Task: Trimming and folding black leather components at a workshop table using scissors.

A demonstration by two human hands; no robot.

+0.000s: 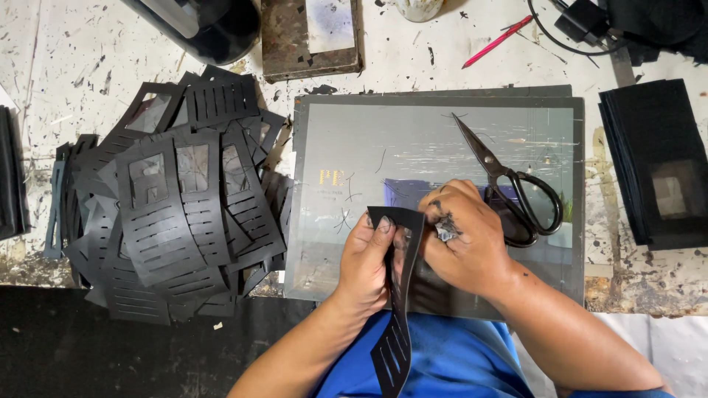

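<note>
A craft workshop: a paint-spattered workbench (457,59) with scissors (516,191), a cutting mat (354,133) and stacked black cut-outs (177,214).

One pair of scissors (516,195), one red pencil (498,41), two hands (413,250)

Two bare forearms, a blue garment at the lap; right hand (463,239) smudged with dark grime, left hand (366,262) cleaner.
</note>
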